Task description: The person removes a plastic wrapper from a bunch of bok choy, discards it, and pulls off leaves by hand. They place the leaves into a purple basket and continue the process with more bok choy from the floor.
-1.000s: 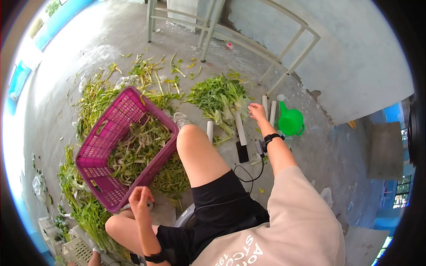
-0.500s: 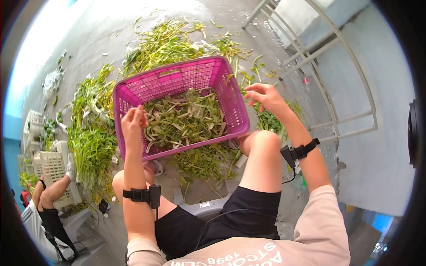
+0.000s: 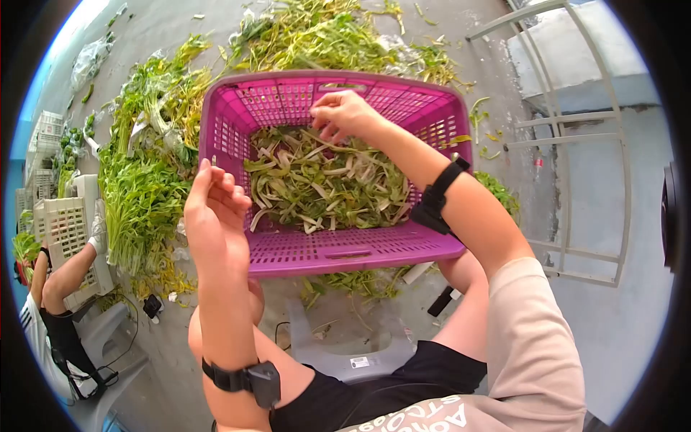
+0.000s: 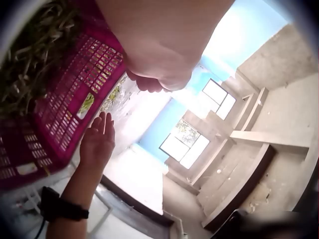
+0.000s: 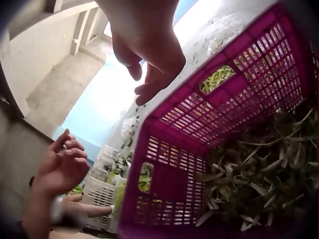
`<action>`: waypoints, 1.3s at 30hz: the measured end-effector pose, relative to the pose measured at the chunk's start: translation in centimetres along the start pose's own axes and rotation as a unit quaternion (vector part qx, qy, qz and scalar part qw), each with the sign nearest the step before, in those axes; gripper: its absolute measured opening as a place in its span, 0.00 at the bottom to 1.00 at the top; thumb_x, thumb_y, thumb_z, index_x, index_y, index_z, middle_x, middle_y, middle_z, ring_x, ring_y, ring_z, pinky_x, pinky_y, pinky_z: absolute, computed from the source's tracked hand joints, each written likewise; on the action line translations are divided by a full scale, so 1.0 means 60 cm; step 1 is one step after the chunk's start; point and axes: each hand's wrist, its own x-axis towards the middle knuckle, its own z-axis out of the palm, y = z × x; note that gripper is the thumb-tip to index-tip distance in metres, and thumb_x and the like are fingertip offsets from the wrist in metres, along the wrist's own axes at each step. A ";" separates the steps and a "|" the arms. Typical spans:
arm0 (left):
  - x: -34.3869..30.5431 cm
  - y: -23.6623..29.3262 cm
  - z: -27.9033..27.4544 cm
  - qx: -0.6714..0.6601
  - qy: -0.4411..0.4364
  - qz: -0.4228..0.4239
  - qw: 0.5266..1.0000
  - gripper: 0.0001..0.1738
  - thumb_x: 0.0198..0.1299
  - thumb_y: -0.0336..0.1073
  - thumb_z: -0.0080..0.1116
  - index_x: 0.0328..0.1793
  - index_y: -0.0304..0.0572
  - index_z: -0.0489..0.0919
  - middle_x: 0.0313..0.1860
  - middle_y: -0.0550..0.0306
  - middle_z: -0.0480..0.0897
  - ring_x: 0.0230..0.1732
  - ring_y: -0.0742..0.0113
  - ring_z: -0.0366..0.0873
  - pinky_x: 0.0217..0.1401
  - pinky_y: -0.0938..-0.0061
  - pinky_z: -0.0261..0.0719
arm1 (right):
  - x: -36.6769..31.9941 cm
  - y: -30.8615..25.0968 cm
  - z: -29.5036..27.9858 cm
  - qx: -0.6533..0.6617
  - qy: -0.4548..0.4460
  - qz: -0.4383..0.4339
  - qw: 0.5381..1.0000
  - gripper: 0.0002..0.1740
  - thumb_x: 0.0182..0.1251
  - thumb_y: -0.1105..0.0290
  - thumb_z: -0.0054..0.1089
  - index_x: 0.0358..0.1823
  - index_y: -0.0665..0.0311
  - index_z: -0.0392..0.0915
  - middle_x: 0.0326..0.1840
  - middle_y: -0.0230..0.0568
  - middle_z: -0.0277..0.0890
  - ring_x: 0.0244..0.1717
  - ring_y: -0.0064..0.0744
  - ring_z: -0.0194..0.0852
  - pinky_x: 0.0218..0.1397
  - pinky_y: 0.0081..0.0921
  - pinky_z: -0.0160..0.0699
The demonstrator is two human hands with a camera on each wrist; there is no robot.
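Magenta plastic forms the lattice basket (image 3: 338, 252) that stands on the concrete floor (image 3: 504, 237) in front of the seated person, and a loose bed of trimmed green stems and leaves (image 3: 324, 183) lies inside it. The right grip (image 3: 347, 115) hangs above the far end of the basket, just over those stems, with its fingers relaxed and a little bent and nothing seen between them; the left wrist view shows its fingers nearly straight beside the basket wall. The left grip (image 3: 214, 216) is raised outside the basket at its near left corner, close to the rim but not touching it, palm turned inward, thumb up and fingers loosely curled, and it holds nothing that shows. The two are well apart, with the stems between and below them. Heaps of uncut leafy greens (image 3: 144, 194) lie on the floor along the left of the basket and beyond its far side. White crates (image 3: 68, 223) stand further left, where another person's arm (image 3: 54, 277) reaches. A grey stool (image 3: 345, 345) shows between the knees, and a pale metal frame (image 3: 576, 180) stands at right.
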 end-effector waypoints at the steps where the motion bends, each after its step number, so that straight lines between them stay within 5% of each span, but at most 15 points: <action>1: -0.009 -0.005 0.005 -0.044 0.021 -0.046 0.998 0.11 0.73 0.42 0.55 0.38 0.46 0.76 0.28 0.65 0.73 0.27 0.74 0.69 0.32 0.76 0.70 | 0.035 0.050 0.009 -0.081 0.002 0.003 0.997 0.16 0.70 0.62 0.61 0.51 0.65 0.82 0.38 0.39 0.85 0.31 0.27 0.86 0.31 0.24 0.85; 5: -0.030 -0.012 0.014 -0.033 0.023 -0.054 0.998 0.12 0.72 0.43 0.57 0.37 0.45 0.76 0.26 0.63 0.73 0.27 0.73 0.70 0.33 0.76 0.70 | 0.113 0.268 0.044 -0.312 -0.062 0.068 0.946 0.18 0.68 0.58 0.60 0.51 0.63 0.85 0.34 0.41 0.86 0.35 0.36 0.86 0.40 0.33 0.85; 7: -0.031 -0.010 0.016 -0.025 0.035 -0.055 0.998 0.14 0.73 0.44 0.56 0.37 0.45 0.76 0.26 0.63 0.72 0.26 0.72 0.70 0.33 0.74 0.70 | 0.123 0.365 0.071 -0.402 -0.167 0.056 0.899 0.19 0.69 0.61 0.59 0.55 0.63 0.83 0.43 0.46 0.86 0.45 0.44 0.85 0.52 0.40 0.83; 9: -0.032 -0.007 0.020 -0.019 0.055 -0.059 0.997 0.15 0.74 0.45 0.54 0.36 0.45 0.75 0.25 0.62 0.72 0.25 0.71 0.69 0.33 0.73 0.69 | 0.095 0.365 0.097 -0.404 -0.223 0.139 0.876 0.20 0.69 0.65 0.59 0.61 0.60 0.80 0.63 0.51 0.77 0.62 0.50 0.76 0.63 0.45 0.77; 13: -0.037 -0.011 0.033 0.000 0.060 -0.065 0.996 0.17 0.75 0.47 0.51 0.36 0.44 0.74 0.25 0.61 0.72 0.24 0.71 0.68 0.32 0.73 0.69 | 0.075 0.417 0.128 -0.463 -0.199 0.059 0.861 0.25 0.67 0.71 0.58 0.67 0.61 0.74 0.74 0.51 0.62 0.72 0.51 0.64 0.69 0.46 0.72; 15: -0.040 -0.017 0.040 0.005 0.060 -0.068 0.996 0.18 0.76 0.46 0.50 0.35 0.43 0.73 0.25 0.61 0.72 0.24 0.71 0.68 0.32 0.73 0.68 | 0.071 0.436 0.126 -0.510 -0.054 0.008 0.858 0.29 0.66 0.75 0.57 0.69 0.65 0.68 0.74 0.51 0.59 0.75 0.54 0.58 0.70 0.47 0.70; 17: -0.043 -0.022 0.044 0.008 0.051 -0.068 0.996 0.17 0.76 0.45 0.49 0.35 0.43 0.73 0.25 0.61 0.72 0.24 0.71 0.68 0.31 0.74 0.68 | 0.070 0.453 0.114 -0.503 -0.032 0.019 0.863 0.30 0.64 0.78 0.56 0.69 0.68 0.66 0.71 0.51 0.63 0.72 0.55 0.61 0.68 0.47 0.71; 19: -0.042 -0.027 0.049 0.005 0.050 -0.073 0.996 0.17 0.76 0.45 0.49 0.35 0.43 0.73 0.25 0.61 0.72 0.24 0.71 0.68 0.31 0.74 0.68 | 0.062 0.468 0.109 -0.569 -0.004 -0.064 0.820 0.31 0.61 0.78 0.59 0.68 0.66 0.66 0.68 0.50 0.65 0.68 0.53 0.65 0.64 0.47 0.72; 26: -0.031 -0.027 0.061 0.011 0.052 -0.060 0.997 0.15 0.75 0.42 0.51 0.35 0.42 0.73 0.25 0.60 0.72 0.24 0.71 0.68 0.30 0.75 0.68 | 0.057 0.470 0.098 -0.592 -0.003 0.005 0.806 0.24 0.58 0.77 0.62 0.58 0.65 0.73 0.58 0.45 0.71 0.62 0.50 0.69 0.61 0.47 0.72; 35: -0.038 -0.043 0.061 0.027 0.037 -0.060 0.997 0.12 0.73 0.38 0.54 0.36 0.41 0.74 0.28 0.60 0.73 0.27 0.73 0.69 0.30 0.76 0.70 | 0.043 0.506 0.079 -0.499 -0.015 0.019 0.867 0.15 0.62 0.73 0.60 0.50 0.63 0.81 0.54 0.45 0.74 0.62 0.51 0.70 0.61 0.45 0.76; 39: -0.033 -0.043 0.063 0.030 0.036 -0.067 0.997 0.12 0.73 0.38 0.55 0.36 0.42 0.75 0.27 0.61 0.73 0.26 0.74 0.69 0.31 0.76 0.70 | 0.037 0.479 0.076 -0.324 -0.033 0.021 0.945 0.16 0.60 0.69 0.66 0.50 0.64 0.82 0.51 0.45 0.80 0.54 0.51 0.78 0.55 0.40 0.79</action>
